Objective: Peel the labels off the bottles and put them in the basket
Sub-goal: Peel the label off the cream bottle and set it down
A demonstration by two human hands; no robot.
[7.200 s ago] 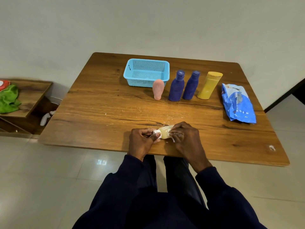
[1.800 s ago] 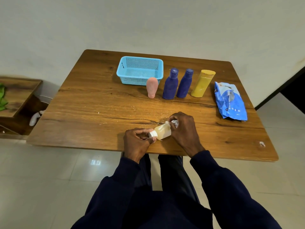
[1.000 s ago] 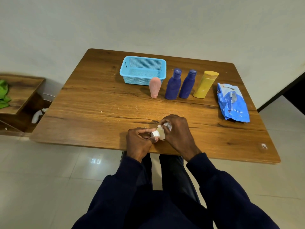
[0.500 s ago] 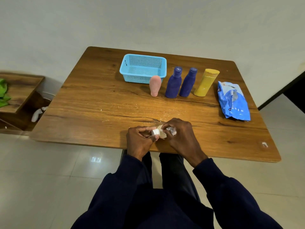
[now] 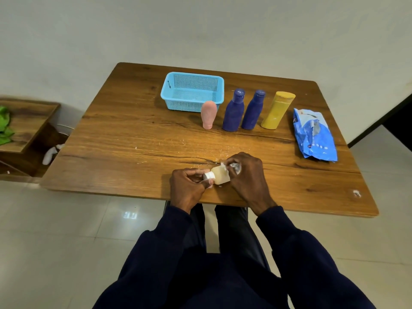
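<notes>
Pinching a crumpled white label (image 5: pixel 233 166) between thumb and curled fingers, the right hand (image 5: pixel 248 175) sits at the base end of a small cream bottle (image 5: pixel 220 176). The left hand (image 5: pixel 188 186) has its fingers wrapped round the white cap (image 5: pixel 209 175) at the other end. The bottle lies on its side between them, low over the table (image 5: pixel 133 139), with its long axis running from the cap at 8 o'clock to the base at 2 o'clock. The label looks partly free, so the pull probably runs toward 2 o'clock while the left hand braces. What clings underneath is hidden.

From the grip, the blue basket (image 5: pixel 194 75) lies at 11 o'clock, well apart, and the left hand is slightly nearer to it. At 12 to 1 o'clock stands a row: a pink bottle (image 5: pixel 209 114) just before the basket's near right corner, a blue bottle (image 5: pixel 234 111), a second blue bottle (image 5: pixel 253 110) and a yellow bottle (image 5: pixel 277 110). Bare wood left of the pink bottle leaves an open path to the basket. A blue packet (image 5: pixel 314 134) lies at 2 o'clock. The table's near edge runs close at 6 o'clock, so a slip could send the bottle off it.
</notes>
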